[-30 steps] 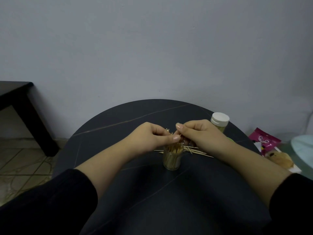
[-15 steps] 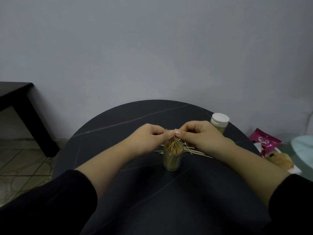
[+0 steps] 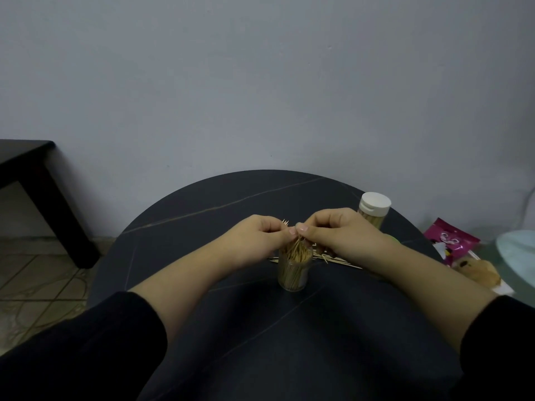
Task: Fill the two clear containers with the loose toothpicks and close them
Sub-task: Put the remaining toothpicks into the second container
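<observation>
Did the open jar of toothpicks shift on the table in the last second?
No. The open container stands on the same spot of the table, just as far in front and left of the white-capped container.

The table [image 3: 231, 204] is charcoal with thin pale veins. The toothpicks [image 3: 295, 253] are pale tan, their container [image 3: 292, 277] clear, the cap [image 3: 375, 201] white. The packet [image 3: 451, 238] is magenta with white print. The sleeves [image 3: 86, 342] are black, the wall [image 3: 260, 82] grey-blue, the floor tiles [image 3: 34, 285] beige with curling lines.
</observation>
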